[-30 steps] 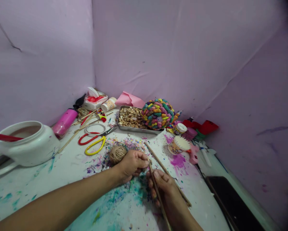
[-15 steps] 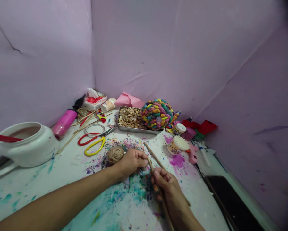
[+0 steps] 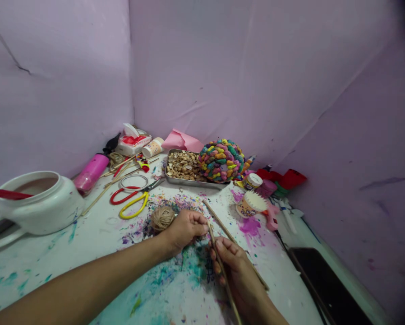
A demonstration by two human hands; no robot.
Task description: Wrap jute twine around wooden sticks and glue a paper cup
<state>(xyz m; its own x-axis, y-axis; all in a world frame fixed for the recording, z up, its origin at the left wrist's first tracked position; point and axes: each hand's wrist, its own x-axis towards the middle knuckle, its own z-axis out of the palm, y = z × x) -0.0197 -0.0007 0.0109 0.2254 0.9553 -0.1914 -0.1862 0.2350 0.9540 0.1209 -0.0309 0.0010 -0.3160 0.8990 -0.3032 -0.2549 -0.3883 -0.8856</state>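
A thin wooden stick [image 3: 224,274] slants up from the bottom edge, gripped in the fingers of my right hand [image 3: 234,262]. My left hand [image 3: 188,229] is closed in a pinch right at the stick's upper end. Whatever lies between those left fingertips is too small to make out. Just behind the left wrist sits a ball of twine [image 3: 163,218], partly covered by the hand. Another wooden stick [image 3: 220,220] lies on the table beyond my right hand, its lower part running behind that hand.
Red-and-yellow scissors [image 3: 134,204] and a white pot [image 3: 42,207] stand left. At the back are a metal tray [image 3: 194,181] of nut shells and a colourful braided ball [image 3: 221,160]. To the right are a paper cup [image 3: 246,208], a pink glue gun [image 3: 272,216] and a phone [image 3: 324,280].
My right hand and the stick's lower part have shifted very slightly. The left hand keeps its pinch at the stick's tip.
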